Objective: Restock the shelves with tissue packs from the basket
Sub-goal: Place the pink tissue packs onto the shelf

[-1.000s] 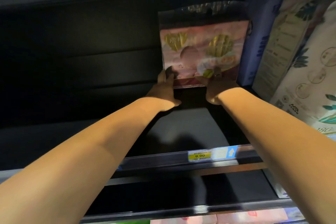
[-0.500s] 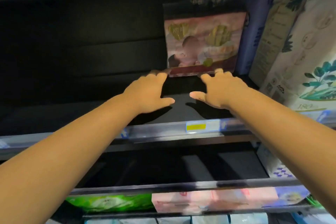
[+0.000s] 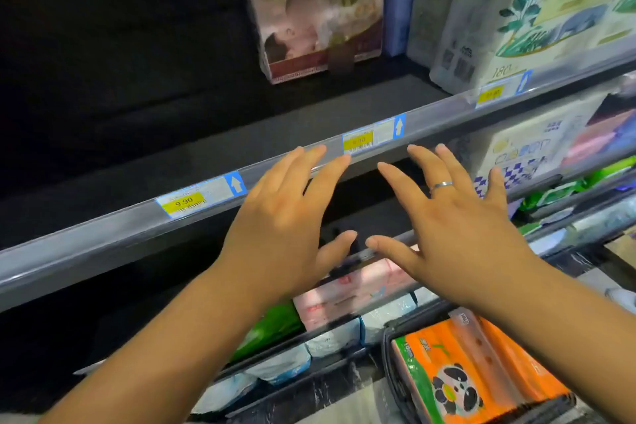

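A pink tissue pack [image 3: 316, 10] with gold print stands upright at the back of the dark shelf [image 3: 213, 148], beside a blue pack [image 3: 399, 0]. My left hand [image 3: 285, 213] and my right hand [image 3: 451, 217] hover in front of the shelf's grey price rail, fingers spread, holding nothing. The right hand wears a ring. At the lower right, the dark basket [image 3: 389, 348] holds an orange pack with a panda [image 3: 475, 375].
White packs with green leaf print [image 3: 537, 21] fill the shelf's right side. Lower shelves hold pink [image 3: 347, 296], green [image 3: 272, 327] and pale blue packs [image 3: 330, 341]. The left part of the upper shelf is dark and bare. Yellow price tags sit on the rail.
Both hands have let go of the pink pack and pulled back out of the shelf, fingers spread. The pack stays upright at the back. The view has tilted down, showing the basket.
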The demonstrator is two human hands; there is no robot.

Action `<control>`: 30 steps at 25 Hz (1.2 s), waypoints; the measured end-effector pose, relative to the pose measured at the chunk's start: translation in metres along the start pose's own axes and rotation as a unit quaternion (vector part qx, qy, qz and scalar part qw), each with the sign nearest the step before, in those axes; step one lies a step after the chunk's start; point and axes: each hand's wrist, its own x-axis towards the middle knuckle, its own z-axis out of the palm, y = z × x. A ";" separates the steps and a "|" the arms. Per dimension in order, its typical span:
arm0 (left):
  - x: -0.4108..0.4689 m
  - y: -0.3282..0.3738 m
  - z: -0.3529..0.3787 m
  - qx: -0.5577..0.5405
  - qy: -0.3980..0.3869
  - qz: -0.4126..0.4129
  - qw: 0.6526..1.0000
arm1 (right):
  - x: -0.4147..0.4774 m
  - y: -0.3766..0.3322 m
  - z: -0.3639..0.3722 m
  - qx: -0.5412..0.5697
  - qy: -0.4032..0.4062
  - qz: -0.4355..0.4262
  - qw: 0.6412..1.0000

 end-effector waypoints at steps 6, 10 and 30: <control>-0.063 0.034 0.042 -0.030 -0.100 0.077 0.992 | -0.132 -0.019 0.055 -0.015 -0.056 0.111 0.992; -0.103 0.074 0.086 -0.092 -0.155 0.167 0.969 | -0.212 -0.028 0.075 0.027 -0.111 0.180 0.977; -0.170 0.393 0.201 -0.140 -0.371 0.323 0.859 | -0.515 0.101 0.140 0.187 -0.336 0.446 0.808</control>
